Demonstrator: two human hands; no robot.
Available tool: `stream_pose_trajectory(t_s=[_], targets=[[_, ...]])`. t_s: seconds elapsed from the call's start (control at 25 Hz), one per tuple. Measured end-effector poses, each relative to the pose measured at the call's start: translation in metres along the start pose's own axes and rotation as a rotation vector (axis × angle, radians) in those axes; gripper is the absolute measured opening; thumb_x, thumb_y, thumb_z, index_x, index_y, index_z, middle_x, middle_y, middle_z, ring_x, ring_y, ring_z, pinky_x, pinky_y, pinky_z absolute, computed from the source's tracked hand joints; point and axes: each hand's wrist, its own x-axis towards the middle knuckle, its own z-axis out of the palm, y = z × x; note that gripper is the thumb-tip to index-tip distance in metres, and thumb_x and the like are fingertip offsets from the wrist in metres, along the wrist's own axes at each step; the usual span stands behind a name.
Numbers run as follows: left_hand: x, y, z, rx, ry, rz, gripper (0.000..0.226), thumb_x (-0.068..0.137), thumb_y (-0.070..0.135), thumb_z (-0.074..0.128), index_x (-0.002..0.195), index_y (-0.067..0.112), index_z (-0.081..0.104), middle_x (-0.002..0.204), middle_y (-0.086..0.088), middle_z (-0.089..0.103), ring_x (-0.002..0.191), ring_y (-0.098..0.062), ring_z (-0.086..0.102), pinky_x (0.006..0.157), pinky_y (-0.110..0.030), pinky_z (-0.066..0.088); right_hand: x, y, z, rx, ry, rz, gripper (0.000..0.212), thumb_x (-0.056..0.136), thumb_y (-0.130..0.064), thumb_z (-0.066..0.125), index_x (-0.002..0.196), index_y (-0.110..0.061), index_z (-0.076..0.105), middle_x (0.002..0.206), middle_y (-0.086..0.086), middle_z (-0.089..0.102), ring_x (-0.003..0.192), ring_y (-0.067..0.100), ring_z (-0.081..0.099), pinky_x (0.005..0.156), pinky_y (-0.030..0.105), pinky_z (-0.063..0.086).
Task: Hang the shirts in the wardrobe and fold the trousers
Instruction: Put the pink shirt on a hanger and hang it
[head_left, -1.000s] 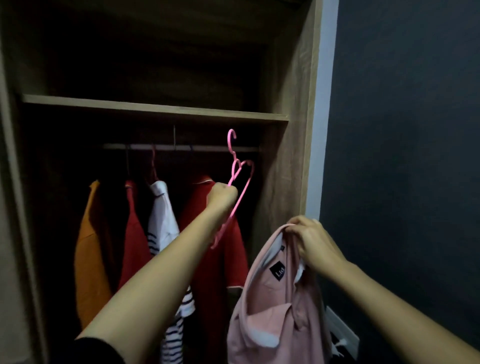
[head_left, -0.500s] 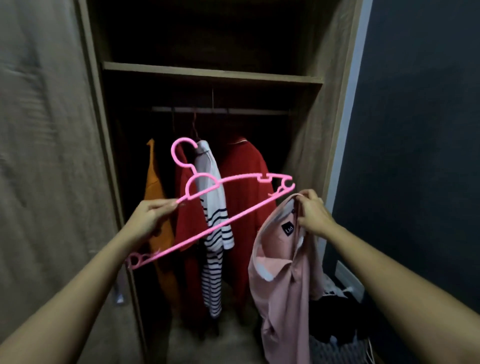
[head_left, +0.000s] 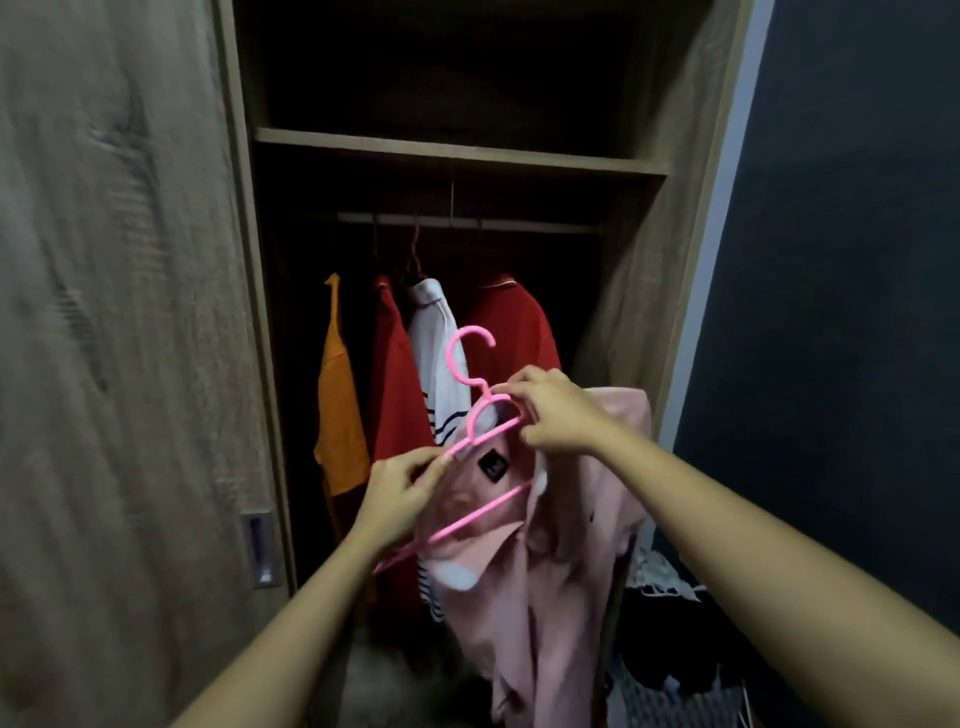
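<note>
A pink shirt (head_left: 561, 566) with a white-edged collar hangs in front of the open wardrobe. A pink plastic hanger (head_left: 470, 364) is partly inside its neck opening, hook up, right end hidden by the fabric. My left hand (head_left: 402, 493) pinches the hanger's left arm. My right hand (head_left: 550, 410) grips the shirt's collar together with the hanger near its neck. Behind them the wardrobe rail (head_left: 467, 222) carries an orange shirt (head_left: 337, 405), a red shirt (head_left: 397, 395), a white striped shirt (head_left: 436, 358) and another red shirt (head_left: 511, 332).
The wardrobe's sliding door (head_left: 114, 364) with a recessed handle (head_left: 258, 545) fills the left. A shelf (head_left: 457, 150) runs above the rail. A dark wall (head_left: 841, 312) stands on the right. A basket of dark clothes (head_left: 670, 670) sits low at the right.
The hanger has moved right and into the pink shirt's neck. My right hand now holds hanger and collar together; my left hand followed along the hanger's arm.
</note>
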Motion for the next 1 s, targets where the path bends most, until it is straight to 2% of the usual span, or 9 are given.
stream_pose_trajectory(t_s=[0.16, 0.28, 0.4, 0.52, 0.6, 0.68, 0.76, 0.88, 1.0], targets=[[0.008, 0.003, -0.007, -0.174, 0.200, -0.035, 0.023, 0.082, 0.031, 0.058, 0.087, 0.016, 0.075, 0.076, 0.025, 0.070, 0.071, 0.009, 0.060, 0.069, -0.018, 0.049, -0.007, 0.021, -0.030, -0.350, 0.280, -0.111, 0.054, 0.084, -0.063, 0.023, 0.111, -0.028, 0.055, 0.097, -0.004, 0.067, 0.094, 0.023, 0.059, 0.078, 0.038, 0.038], [0.016, 0.022, -0.007, 0.149, 0.451, 0.106, 0.022, 0.084, 0.028, 0.060, 0.095, 0.014, 0.073, 0.093, 0.003, 0.072, 0.087, -0.006, 0.062, 0.079, -0.018, 0.042, -0.009, 0.028, -0.032, -0.340, 0.424, -0.104, 0.057, 0.083, -0.063, 0.023, 0.079, -0.016, 0.055, 0.079, 0.003, 0.069, 0.077, 0.029, 0.066, 0.055, 0.031, 0.038], [0.008, 0.028, 0.008, 0.361, 0.700, 0.258, 0.020, 0.085, 0.025, 0.061, 0.105, 0.020, 0.063, 0.110, -0.009, 0.048, 0.100, -0.026, 0.047, 0.088, -0.034, 0.035, -0.008, 0.028, -0.026, -0.215, 0.461, 0.005, 0.059, 0.081, -0.068, 0.027, 0.076, -0.015, 0.052, 0.077, 0.006, 0.068, 0.079, 0.031, 0.065, 0.057, 0.032, 0.037], [-0.037, 0.004, 0.055, 0.550, 0.501, 0.373, 0.024, 0.079, 0.032, 0.055, 0.103, 0.027, 0.056, 0.112, -0.010, 0.041, 0.099, -0.027, 0.043, 0.080, -0.040, 0.035, -0.013, 0.029, -0.020, -0.068, 0.516, 0.066, 0.058, 0.081, -0.070, 0.026, 0.075, -0.017, 0.048, 0.073, 0.003, 0.066, 0.080, 0.029, 0.063, 0.060, 0.033, 0.038], [-0.056, -0.017, 0.075, 0.609, 0.264, 0.040, 0.034, 0.075, 0.045, 0.047, 0.105, 0.036, 0.059, 0.120, -0.009, 0.042, 0.106, -0.030, 0.043, 0.082, -0.044, 0.037, -0.017, 0.032, -0.024, 0.025, 0.555, 0.073, 0.057, 0.081, -0.070, 0.026, 0.074, -0.019, 0.049, 0.071, 0.000, 0.065, 0.077, 0.026, 0.063, 0.062, 0.034, 0.041], [-0.045, -0.027, 0.072, 0.425, -0.083, -0.324, 0.057, 0.066, 0.056, 0.040, 0.119, 0.042, 0.054, 0.123, -0.006, 0.040, 0.114, -0.029, 0.045, 0.091, -0.043, 0.040, -0.024, 0.041, -0.028, 0.057, 0.576, 0.068, 0.056, 0.081, -0.068, 0.028, 0.073, -0.019, 0.053, 0.067, -0.002, 0.063, 0.073, 0.024, 0.064, 0.062, 0.033, 0.043], [-0.027, -0.036, 0.058, 0.204, -0.328, -0.321, 0.061, 0.058, 0.052, 0.046, 0.118, 0.045, 0.054, 0.116, 0.000, 0.050, 0.110, -0.020, 0.054, 0.093, -0.031, 0.043, -0.035, 0.061, -0.027, 0.012, 0.576, 0.080, 0.057, 0.081, -0.068, 0.031, 0.067, -0.016, 0.051, 0.058, -0.002, 0.056, 0.068, 0.024, 0.063, 0.057, 0.031, 0.040], [0.000, -0.041, 0.022, 0.018, -0.311, -0.357, 0.027, 0.053, 0.021, 0.063, 0.069, 0.040, 0.072, 0.075, 0.014, 0.071, 0.075, 0.001, 0.063, 0.080, -0.034, 0.052, -0.060, 0.092, -0.017, -0.068, 0.568, 0.186, 0.058, 0.078, -0.068, 0.033, 0.055, -0.016, 0.040, 0.050, -0.003, 0.046, 0.061, 0.025, 0.059, 0.051, 0.028, 0.031], [0.018, -0.042, -0.014, 0.138, -0.324, -0.336, 0.026, 0.060, 0.015, 0.073, 0.055, 0.040, 0.070, 0.056, 0.016, 0.062, 0.062, -0.002, 0.054, 0.063, -0.027, 0.045, -0.079, 0.109, 0.000, -0.065, 0.570, 0.221, 0.064, 0.077, -0.072, 0.030, 0.053, -0.014, 0.044, 0.050, -0.001, 0.051, 0.058, 0.027, 0.058, 0.049, 0.030, 0.036]])
